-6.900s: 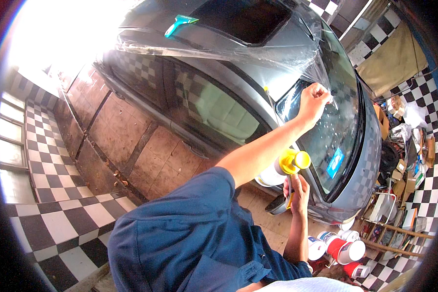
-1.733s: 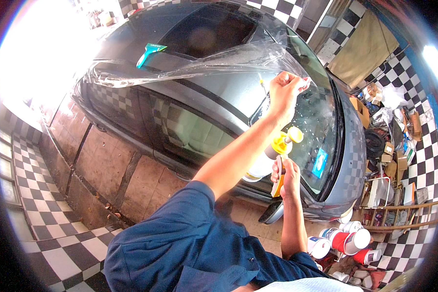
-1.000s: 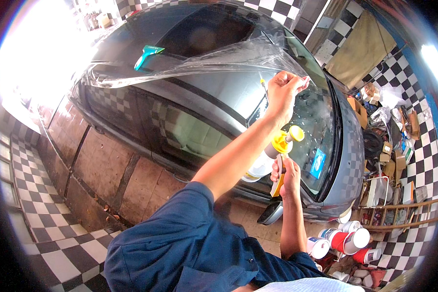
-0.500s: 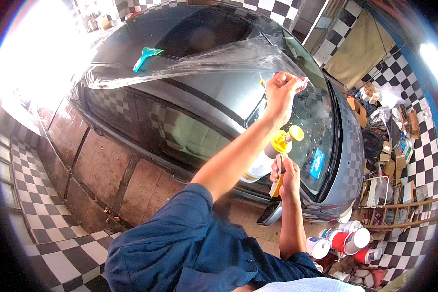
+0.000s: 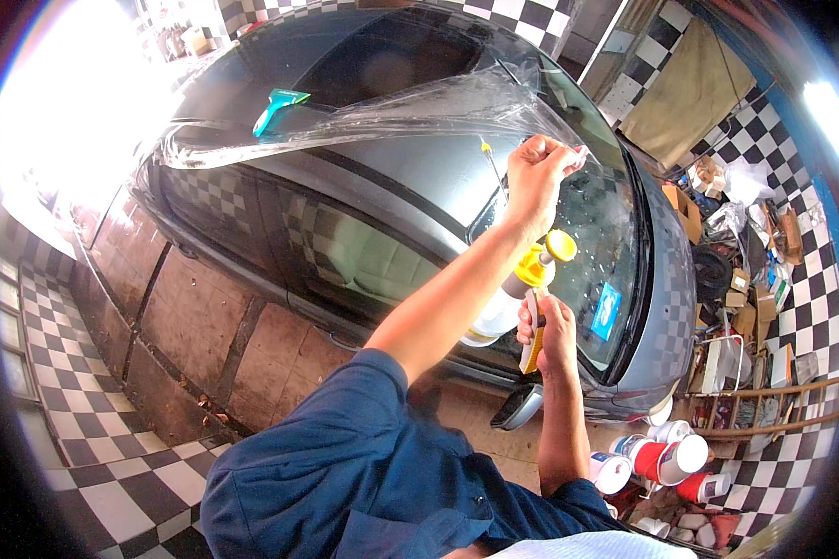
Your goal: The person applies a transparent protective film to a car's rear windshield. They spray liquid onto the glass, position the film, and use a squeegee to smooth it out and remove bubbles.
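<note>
My left hand (image 5: pixel 536 182) is raised over the windshield, its fingers pinching the corner of a clear plastic film (image 5: pixel 429 107). The film stretches from there across the dark car's roof toward the rear left. Lower down, my right hand (image 5: pixel 555 331) is closed around the grip of a pump sprayer (image 5: pixel 496 317) with a white tank and yellow top. My left forearm hides part of the sprayer. A thin wand with a yellow tip (image 5: pixel 487 149) shows just left of my left hand. The wet windshield (image 5: pixel 592 233) carries scattered droplets and bubbles.
On the car roof (image 5: pixel 391 172) lies a teal squeegee (image 5: pixel 275 110). A blue card (image 5: pixel 606 312) is on the windshield. The side mirror (image 5: pixel 517 407) juts out below my right hand. Buckets (image 5: pixel 611 472) stand at lower right, and boxes (image 5: pixel 685 214) and clutter line the right wall.
The sprayer has tilted slightly, and its yellow-tipped wand has moved up and left, showing more beside my left hand. My left hand keeps its pinch on the film.
</note>
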Tool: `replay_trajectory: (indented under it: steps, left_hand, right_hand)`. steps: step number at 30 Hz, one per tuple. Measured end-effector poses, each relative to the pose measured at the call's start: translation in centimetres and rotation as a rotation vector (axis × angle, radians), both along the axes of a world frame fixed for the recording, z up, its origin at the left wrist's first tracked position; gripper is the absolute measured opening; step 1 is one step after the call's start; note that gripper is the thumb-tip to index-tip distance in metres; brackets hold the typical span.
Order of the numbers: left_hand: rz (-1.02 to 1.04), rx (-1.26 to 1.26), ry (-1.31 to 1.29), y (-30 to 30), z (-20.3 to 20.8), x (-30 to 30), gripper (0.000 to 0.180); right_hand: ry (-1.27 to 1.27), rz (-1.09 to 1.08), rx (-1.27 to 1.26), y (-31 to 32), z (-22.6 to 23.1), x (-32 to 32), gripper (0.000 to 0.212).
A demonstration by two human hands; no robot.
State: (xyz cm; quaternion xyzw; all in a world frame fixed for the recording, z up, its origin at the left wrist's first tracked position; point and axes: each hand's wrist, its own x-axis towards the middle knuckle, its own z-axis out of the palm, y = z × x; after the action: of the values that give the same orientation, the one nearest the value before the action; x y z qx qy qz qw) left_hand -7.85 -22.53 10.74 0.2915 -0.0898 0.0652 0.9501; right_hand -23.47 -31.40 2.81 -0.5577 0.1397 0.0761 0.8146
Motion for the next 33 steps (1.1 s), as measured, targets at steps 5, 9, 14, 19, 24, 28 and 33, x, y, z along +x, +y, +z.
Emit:
replay_trajectory:
  steps: [5,9,14,19,24,28,33]
  left_hand:
    - [-0.013,0.003,0.017,0.1,0.1,-0.4,0.014]
    - [-0.016,-0.003,0.016,0.1,-0.2,-0.3,0.014]
    - [-0.015,-0.001,0.029,-0.1,-0.5,-0.1,0.013]
    - [-0.001,0.020,0.047,-0.1,-0.5,-0.2,0.012]
    - [-0.027,0.012,0.063,-0.5,-1.4,-0.5,0.011]
    - [-0.037,0.026,0.071,-0.5,-2.9,-1.2,0.010]
    - [-0.055,0.094,0.174,-1.3,-7.1,-3.1,0.010]
  right_hand:
    - [0.004,0.034,-0.001,-0.3,0.0,0.0,0.025]
    - [0.023,-0.027,0.046,-0.6,0.0,0.4,0.025]
    - [0.041,-0.002,0.000,-0.5,0.5,0.3,0.028]
    - [0.056,0.023,-0.010,-0.6,0.5,-0.3,0.030]
    - [0.055,0.047,-0.040,-1.1,-0.7,-1.4,0.034]
    - [0.113,0.047,-0.019,-1.6,-1.6,-3.0,0.041]
    - [0.138,0.063,-0.032,-3.9,-4.4,-7.4,0.036]
